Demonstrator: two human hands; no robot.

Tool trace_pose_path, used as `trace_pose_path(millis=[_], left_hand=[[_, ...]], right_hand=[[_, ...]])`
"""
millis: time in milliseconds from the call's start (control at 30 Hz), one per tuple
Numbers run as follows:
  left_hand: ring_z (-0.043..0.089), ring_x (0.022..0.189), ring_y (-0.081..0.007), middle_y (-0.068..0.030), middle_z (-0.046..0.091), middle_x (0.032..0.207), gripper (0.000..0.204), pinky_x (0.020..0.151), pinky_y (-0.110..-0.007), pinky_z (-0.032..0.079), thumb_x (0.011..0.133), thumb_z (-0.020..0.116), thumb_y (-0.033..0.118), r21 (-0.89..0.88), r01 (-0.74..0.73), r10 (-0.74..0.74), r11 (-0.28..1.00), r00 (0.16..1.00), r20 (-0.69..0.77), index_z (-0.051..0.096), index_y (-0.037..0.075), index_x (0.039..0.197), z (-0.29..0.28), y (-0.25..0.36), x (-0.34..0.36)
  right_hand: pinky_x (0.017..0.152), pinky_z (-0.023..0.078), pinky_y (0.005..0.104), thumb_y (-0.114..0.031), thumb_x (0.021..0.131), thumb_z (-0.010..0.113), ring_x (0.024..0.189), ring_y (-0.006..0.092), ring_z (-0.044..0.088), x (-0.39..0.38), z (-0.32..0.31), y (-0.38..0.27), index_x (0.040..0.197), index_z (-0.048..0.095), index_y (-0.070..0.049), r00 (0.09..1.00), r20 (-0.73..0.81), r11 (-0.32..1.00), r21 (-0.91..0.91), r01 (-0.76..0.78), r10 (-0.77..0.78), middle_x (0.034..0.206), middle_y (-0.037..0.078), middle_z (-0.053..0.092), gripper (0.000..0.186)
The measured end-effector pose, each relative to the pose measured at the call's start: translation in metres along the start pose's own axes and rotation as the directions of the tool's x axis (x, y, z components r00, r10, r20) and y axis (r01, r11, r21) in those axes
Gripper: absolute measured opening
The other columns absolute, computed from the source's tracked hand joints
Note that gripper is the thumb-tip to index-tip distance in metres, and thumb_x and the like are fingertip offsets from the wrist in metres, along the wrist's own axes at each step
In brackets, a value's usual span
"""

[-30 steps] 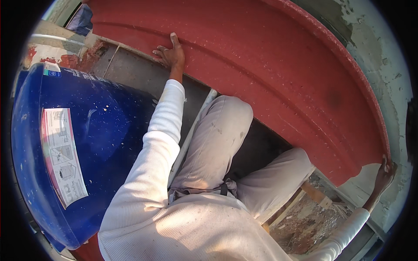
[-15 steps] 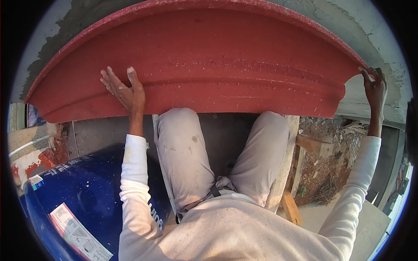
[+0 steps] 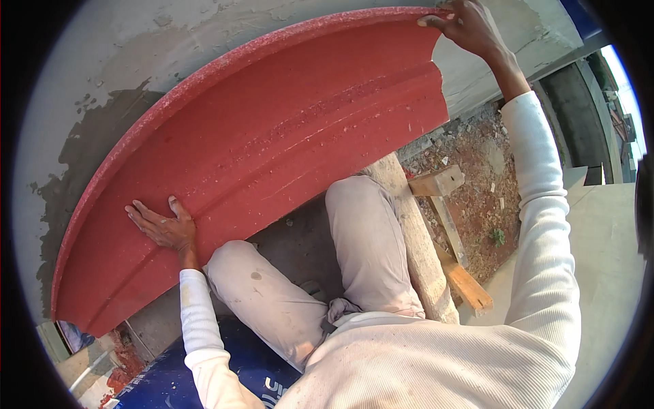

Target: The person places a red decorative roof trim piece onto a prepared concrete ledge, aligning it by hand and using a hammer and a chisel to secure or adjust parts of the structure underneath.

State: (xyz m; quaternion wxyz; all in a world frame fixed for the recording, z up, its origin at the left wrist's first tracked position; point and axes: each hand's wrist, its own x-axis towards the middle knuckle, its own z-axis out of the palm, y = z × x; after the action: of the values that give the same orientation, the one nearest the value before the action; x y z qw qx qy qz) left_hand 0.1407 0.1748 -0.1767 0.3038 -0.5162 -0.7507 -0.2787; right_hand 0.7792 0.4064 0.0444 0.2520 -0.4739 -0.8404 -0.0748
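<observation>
A long red panel with a thick rounded rim and a moulded ridge stands before me, against a grey plastered wall. Its surface is rough and speckled along the ridge. My left hand lies on the lower left part of the panel, fingers spread, the palm side toward it. At the upper right corner, my right hand has its thumb and fingers closed round the panel's edge. The fingertips behind that edge are hidden. My knees are just below the panel's lower edge.
Under my right thigh runs a rough timber beam. Wooden blocks jut out beside it, above rubble-strewn ground. A blue drum stands at lower left. The plastered wall has a dark wet patch.
The view has tilted, so the panel now slants up to the right. My left hand, turned more sideways before, now lies flatter on it. My right hand keeps its hold on the corner.
</observation>
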Motion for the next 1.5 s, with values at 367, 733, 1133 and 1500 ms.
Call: trace_pose_path(millis=[367, 733, 1133, 1500], left_hand=[[0.031, 0.157, -0.0465, -0.0250, 0.028, 0.172, 0.093, 0.124, -0.060, 0.035, 0.094, 0.074, 0.045, 0.010, 0.030, -0.030, 0.999, 0.999, -0.020, 0.033, 0.001, 0.164, -0.006, -0.016, -0.001], [0.022, 0.162, -0.0441, -0.0233, 0.021, 0.175, 0.098, 0.120, -0.065, 0.035, 0.083, 0.074, 0.036, -0.193, 0.264, -0.237, 0.945, 0.959, 0.153, 0.033, 0.002, 0.164, -0.031, -0.005, 0.004], [0.025, 0.161, -0.0443, -0.0224, 0.024, 0.174, 0.095, 0.117, -0.065, 0.039, 0.081, 0.075, 0.034, -0.227, 0.266, -0.240, 0.937, 0.961, 0.135, 0.038, 0.000, 0.162, -0.026, -0.002, 0.005], [0.026, 0.159, -0.0461, -0.0248, 0.026, 0.172, 0.094, 0.115, -0.065, 0.041, 0.081, 0.075, 0.035, -0.224, 0.224, -0.203, 0.948, 0.972, 0.115, 0.039, -0.001, 0.160, -0.023, -0.008, 0.005]], right_hand=[[0.065, 0.058, 0.0410, -0.034, 0.096, 0.077, 0.079, 0.0293, 0.073, -0.022, 0.040, -0.140, 0.102, 0.080, -0.002, 0.963, -0.250, 0.979, -0.199, 0.051, -0.101, 0.091, 0.010, 0.074, 0.033], [0.095, 0.052, 0.0522, -0.075, 0.097, 0.058, 0.108, 0.0427, 0.068, -0.161, 0.167, 0.139, 0.127, 0.067, 0.014, 0.401, 0.237, 0.440, -0.142, -0.886, 0.885, 0.116, 0.028, 0.071, 0.094], [0.095, 0.052, 0.0506, -0.074, 0.098, 0.057, 0.108, 0.0398, 0.069, -0.126, 0.214, 0.062, 0.126, 0.069, 0.012, 0.497, 0.148, 0.505, -0.019, -0.863, 0.855, 0.115, 0.026, 0.072, 0.091], [0.096, 0.053, 0.0491, -0.074, 0.099, 0.056, 0.107, 0.0371, 0.070, -0.150, 0.197, 0.058, 0.125, 0.071, 0.010, 0.496, 0.079, 0.497, 0.004, -0.868, 0.865, 0.113, 0.024, 0.074, 0.089]])
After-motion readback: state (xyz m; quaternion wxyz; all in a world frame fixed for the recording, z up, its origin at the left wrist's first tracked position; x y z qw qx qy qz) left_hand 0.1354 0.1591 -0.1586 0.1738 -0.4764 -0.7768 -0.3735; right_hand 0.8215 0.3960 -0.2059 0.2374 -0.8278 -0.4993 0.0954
